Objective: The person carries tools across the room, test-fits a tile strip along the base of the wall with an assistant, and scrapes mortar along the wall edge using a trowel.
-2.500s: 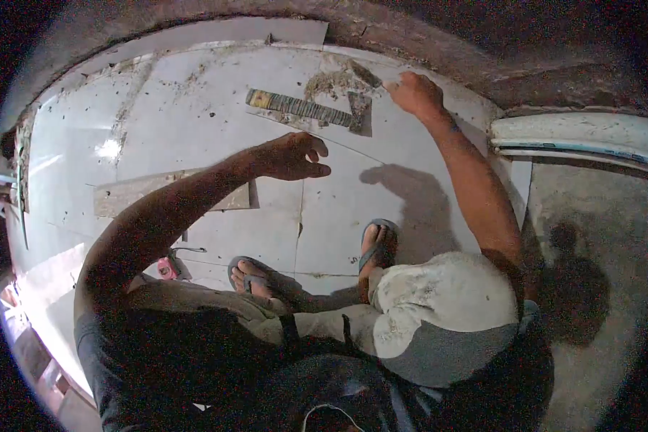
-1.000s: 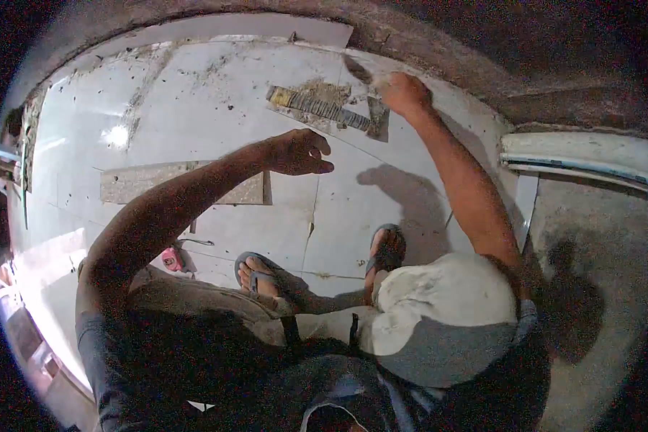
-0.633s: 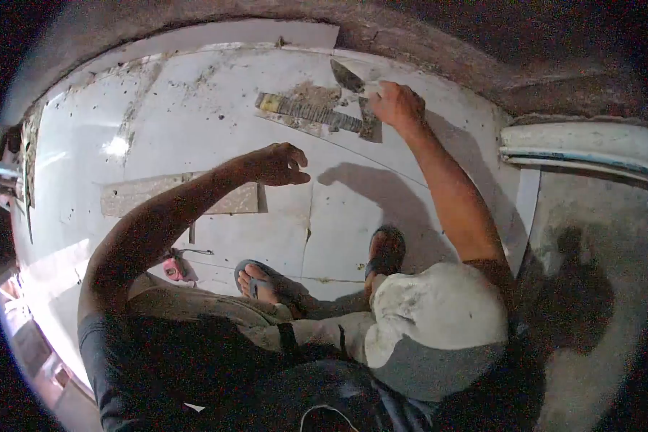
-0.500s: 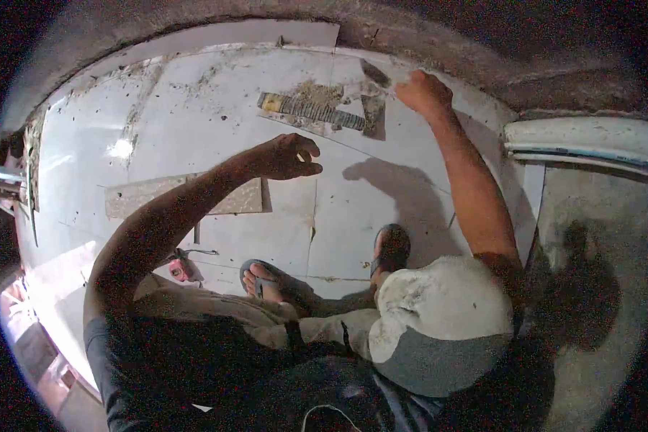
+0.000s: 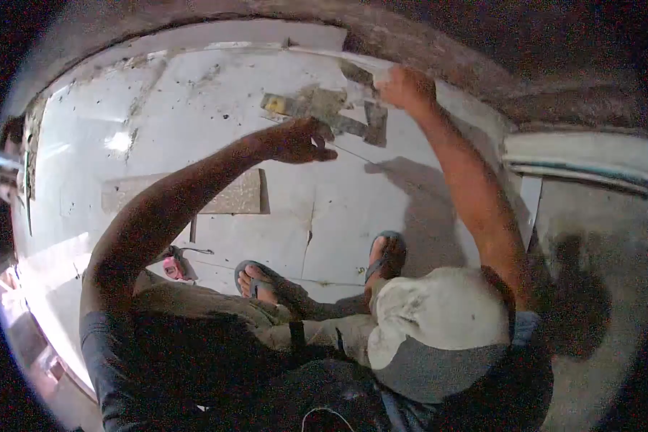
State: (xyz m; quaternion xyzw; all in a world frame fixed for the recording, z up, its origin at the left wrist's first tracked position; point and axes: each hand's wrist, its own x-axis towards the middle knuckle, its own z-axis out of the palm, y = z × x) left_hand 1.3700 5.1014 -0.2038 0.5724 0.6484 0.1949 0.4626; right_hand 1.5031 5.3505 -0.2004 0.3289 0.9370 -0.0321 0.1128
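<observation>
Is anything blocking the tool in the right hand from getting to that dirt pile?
Nothing I can see: only pale floor shows between the dark-ended tool in the right hand and the dirt. The hammer-like thing lies nearer the person.

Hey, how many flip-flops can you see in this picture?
2: the left flip-flop, nearer the pink object, and the right flip-flop, farther from it; both are worn. The dark edges might hide others.
</observation>
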